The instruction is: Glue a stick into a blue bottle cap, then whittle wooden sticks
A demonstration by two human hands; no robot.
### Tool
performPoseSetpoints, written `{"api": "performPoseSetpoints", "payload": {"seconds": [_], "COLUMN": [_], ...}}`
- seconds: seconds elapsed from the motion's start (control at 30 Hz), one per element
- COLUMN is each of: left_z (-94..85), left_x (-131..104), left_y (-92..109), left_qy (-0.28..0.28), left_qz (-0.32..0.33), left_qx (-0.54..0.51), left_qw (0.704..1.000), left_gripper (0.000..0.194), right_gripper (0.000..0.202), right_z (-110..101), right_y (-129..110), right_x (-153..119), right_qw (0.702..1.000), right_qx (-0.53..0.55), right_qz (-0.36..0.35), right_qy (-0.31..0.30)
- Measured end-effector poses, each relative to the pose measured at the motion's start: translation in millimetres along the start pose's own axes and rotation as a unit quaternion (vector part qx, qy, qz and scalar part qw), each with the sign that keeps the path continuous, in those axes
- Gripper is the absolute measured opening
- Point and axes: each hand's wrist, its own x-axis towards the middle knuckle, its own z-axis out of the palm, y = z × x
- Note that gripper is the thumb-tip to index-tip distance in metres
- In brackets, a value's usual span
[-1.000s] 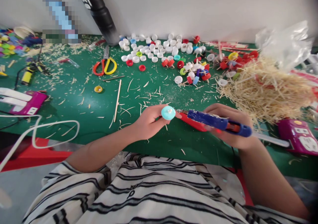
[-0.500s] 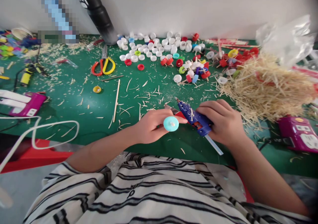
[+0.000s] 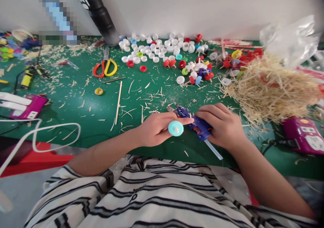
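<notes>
My left hand (image 3: 154, 129) pinches a light blue bottle cap (image 3: 175, 128) with a white blob of glue in its middle, held just above the green table (image 3: 83, 111). My right hand (image 3: 221, 125) grips a blue glue gun (image 3: 193, 121) lying low on the table, its nozzle pointing up and to the left, a clear glue stick jutting from its back end. The cap sits right beside the gun's body.
A heap of thin wooden sticks (image 3: 270, 89) lies to the right, with a purple power strip (image 3: 303, 138) below it. Several loose bottle caps (image 3: 162, 51) spread at the back. Red and yellow scissors (image 3: 105, 66), a black bottle (image 3: 100, 13) and a white cable (image 3: 43, 133) lie at left.
My right hand has swung the glue gun away from the cap and lowered it onto the table. My left hand with the cap has dropped slightly toward me.
</notes>
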Motion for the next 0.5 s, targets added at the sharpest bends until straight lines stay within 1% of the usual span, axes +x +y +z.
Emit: {"api": "performPoseSetpoints", "payload": {"seconds": [0.13, 0.33, 0.5], "left_z": [-0.5, -1.6, -1.8], "left_x": [-0.8, -0.7, -0.4], "left_y": [0.2, 0.6, 2.0], "left_qy": [-0.020, -0.005, 0.000], "left_qz": [-0.008, -0.007, -0.016], "left_qx": [-0.013, -0.015, -0.015], "left_qw": [1.000, 1.000, 1.000], "left_gripper": [0.041, 0.035, 0.034], "right_gripper": [0.024, 0.027, 0.023], "right_z": [0.2, 0.7, 0.6], "right_y": [-0.1, 1.7, 2.7], "right_x": [0.0, -2.2, -2.1], "right_qw": [1.000, 1.000, 0.999], "right_qx": [0.004, 0.013, 0.036], "right_qz": [0.000, 0.007, 0.022], "right_qy": [0.000, -0.006, -0.007]}}
